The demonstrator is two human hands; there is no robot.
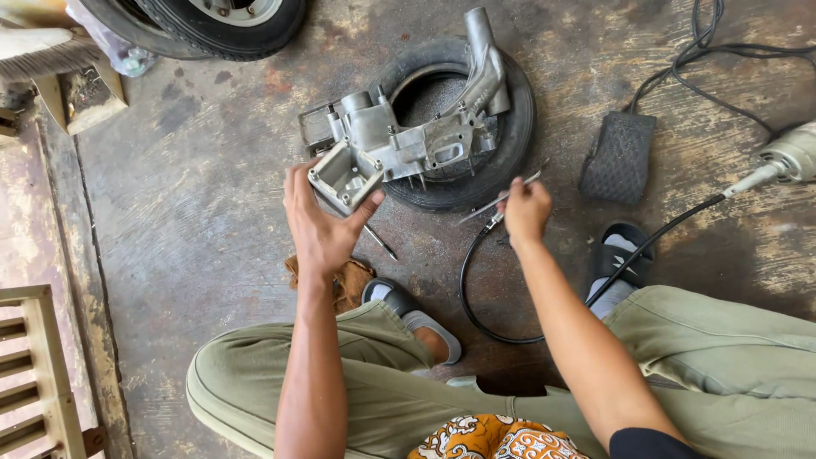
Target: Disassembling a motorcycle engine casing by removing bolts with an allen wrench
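The casing point(399, 140) is steadied on the tyre point(510, 119) by the left hand point(319, 225), fingers clamped on its near corner. Beside the tyre, a thin tool point(501, 201) is pinched in the right hand point(525, 211); work seems underway.

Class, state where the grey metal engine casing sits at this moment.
In the head view, the metal engine casing lies upper centre across a small tyre on the concrete floor, its near corner gripped by the left hand.
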